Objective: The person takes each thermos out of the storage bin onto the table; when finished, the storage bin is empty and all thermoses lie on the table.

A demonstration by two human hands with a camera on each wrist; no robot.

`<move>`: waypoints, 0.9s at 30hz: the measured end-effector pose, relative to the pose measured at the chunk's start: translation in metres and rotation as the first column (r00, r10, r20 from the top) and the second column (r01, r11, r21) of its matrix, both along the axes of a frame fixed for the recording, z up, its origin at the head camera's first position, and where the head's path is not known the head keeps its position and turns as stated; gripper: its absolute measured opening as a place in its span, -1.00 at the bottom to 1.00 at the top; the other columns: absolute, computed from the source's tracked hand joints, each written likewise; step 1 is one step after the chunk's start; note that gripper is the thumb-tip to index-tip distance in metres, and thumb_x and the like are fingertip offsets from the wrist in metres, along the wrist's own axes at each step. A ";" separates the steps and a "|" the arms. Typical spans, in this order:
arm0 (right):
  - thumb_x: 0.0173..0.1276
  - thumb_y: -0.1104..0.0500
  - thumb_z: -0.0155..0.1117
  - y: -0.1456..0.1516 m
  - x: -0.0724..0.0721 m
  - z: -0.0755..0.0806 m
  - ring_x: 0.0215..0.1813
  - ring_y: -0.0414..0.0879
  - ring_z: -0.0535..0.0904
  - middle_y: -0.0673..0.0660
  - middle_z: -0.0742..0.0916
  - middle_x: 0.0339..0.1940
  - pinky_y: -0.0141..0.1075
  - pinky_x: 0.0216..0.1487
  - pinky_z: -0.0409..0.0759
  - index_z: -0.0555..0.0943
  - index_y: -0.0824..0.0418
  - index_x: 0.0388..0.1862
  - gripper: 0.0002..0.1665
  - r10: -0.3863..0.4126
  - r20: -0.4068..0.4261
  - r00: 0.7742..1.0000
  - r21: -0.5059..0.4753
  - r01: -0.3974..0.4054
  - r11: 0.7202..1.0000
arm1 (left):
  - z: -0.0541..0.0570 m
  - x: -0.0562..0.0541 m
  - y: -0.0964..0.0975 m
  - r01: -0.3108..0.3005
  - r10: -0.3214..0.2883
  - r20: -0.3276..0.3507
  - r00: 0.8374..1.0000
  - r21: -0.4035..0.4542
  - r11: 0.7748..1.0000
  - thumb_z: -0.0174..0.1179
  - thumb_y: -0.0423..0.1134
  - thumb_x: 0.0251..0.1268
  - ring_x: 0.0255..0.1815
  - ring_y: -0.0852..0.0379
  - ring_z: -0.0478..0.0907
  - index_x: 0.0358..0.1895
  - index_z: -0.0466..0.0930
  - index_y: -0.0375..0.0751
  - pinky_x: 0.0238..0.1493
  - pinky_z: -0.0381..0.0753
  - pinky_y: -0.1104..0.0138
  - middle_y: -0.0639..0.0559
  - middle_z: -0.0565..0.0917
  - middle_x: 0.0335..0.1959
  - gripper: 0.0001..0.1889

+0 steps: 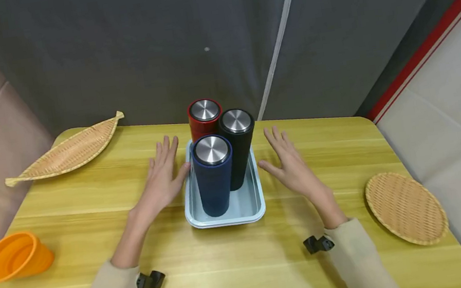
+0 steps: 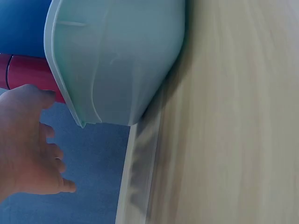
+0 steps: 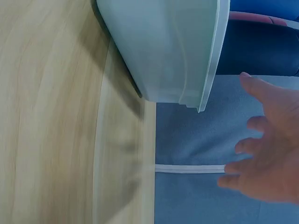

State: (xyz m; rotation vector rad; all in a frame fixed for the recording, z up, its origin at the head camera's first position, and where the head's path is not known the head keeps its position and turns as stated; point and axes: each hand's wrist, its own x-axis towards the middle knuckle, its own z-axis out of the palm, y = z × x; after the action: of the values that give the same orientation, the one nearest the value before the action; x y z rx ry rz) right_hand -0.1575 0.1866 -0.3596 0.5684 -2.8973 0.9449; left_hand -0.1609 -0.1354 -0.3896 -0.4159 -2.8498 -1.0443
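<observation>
A pale blue plastic tray [image 1: 248,205] sits on the wooden table, with three steel-topped tumblers standing in it. The blue tumbler [image 1: 215,185] is in front, the black tumbler [image 1: 240,150] to its right, and the red tumbler [image 1: 205,127] at the back. To the left of the tray, my left hand [image 1: 161,176] is spread, its thumb tip near the tray's rim. On the other side my right hand [image 1: 291,167] has its fingers extended, a small gap from the tray. Both wrist views show the tray's side wall [image 2: 126,60] next to straight fingers, with nothing held.
A leaf-shaped woven basket [image 1: 74,149] lies at the back left and an orange cup [image 1: 16,257] at the front left. On the right is a round woven tray [image 1: 406,208]. A dark grey curtain [image 1: 134,54] hangs behind the table [image 1: 231,272].
</observation>
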 end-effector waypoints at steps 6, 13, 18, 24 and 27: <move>0.25 0.14 0.42 -0.008 -0.002 0.001 0.53 0.09 0.00 0.11 0.10 0.55 0.06 0.46 0.06 0.04 0.09 0.57 0.03 0.075 -0.047 0.996 -0.166 -0.082 0.983 | 0.001 -0.003 0.004 0.031 -0.032 0.007 0.999 0.124 0.992 0.03 -0.03 0.47 0.53 -0.12 -0.26 0.56 -0.20 -0.11 0.45 -0.14 -0.13 -0.17 -0.18 0.55 -0.22; 0.13 0.35 0.47 -0.028 -0.001 0.001 0.38 0.07 0.33 0.18 0.38 0.42 -0.06 0.28 0.43 0.19 0.20 0.49 -0.02 0.125 -0.045 0.991 -0.462 -0.132 0.877 | 0.007 -0.002 0.007 -0.060 0.005 0.166 0.986 0.325 0.944 0.12 -0.19 0.43 0.20 -0.29 0.44 0.51 0.00 -0.25 0.15 0.49 -0.04 -0.40 0.26 0.37 -0.29; 0.08 0.47 0.45 -0.041 0.000 0.004 0.33 0.15 0.36 0.27 0.40 0.37 -0.05 0.26 0.44 0.20 0.33 0.45 -0.03 0.144 -0.015 0.989 -0.562 -0.127 0.817 | 0.005 0.000 0.007 -0.122 0.013 0.253 0.968 0.420 0.899 0.15 -0.30 0.39 -0.29 -0.09 0.63 0.44 0.11 -0.36 -0.22 0.68 0.05 -0.38 0.51 0.09 -0.37; 0.10 0.48 0.43 -0.056 0.014 0.025 0.27 0.24 0.40 0.38 0.41 0.30 0.02 0.22 0.47 0.18 0.45 0.39 -0.08 0.115 0.008 0.993 -0.567 -0.090 0.819 | 0.003 0.003 0.009 -0.136 -0.006 0.297 0.955 0.455 0.880 0.16 -0.35 0.36 -0.46 0.09 0.53 0.40 0.18 -0.38 -0.30 0.68 0.04 -0.34 0.53 -0.06 -0.41; 0.12 0.46 0.42 -0.059 0.017 0.029 0.24 0.23 0.41 0.39 0.44 0.26 0.01 0.20 0.49 0.19 0.46 0.38 -0.11 0.096 0.000 0.995 -0.564 -0.080 0.822 | 0.003 0.004 0.010 -0.148 -0.005 0.312 0.950 0.465 0.873 0.17 -0.36 0.36 -0.47 0.12 0.52 0.37 0.22 -0.38 -0.33 0.69 0.10 -0.31 0.52 -0.08 -0.44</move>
State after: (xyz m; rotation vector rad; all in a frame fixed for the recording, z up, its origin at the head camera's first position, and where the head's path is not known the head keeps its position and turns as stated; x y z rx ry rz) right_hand -0.1410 0.1274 -0.3302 0.6336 -2.4228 1.7384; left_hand -0.1573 -0.1254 -0.3862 -0.1072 -2.6587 -1.8826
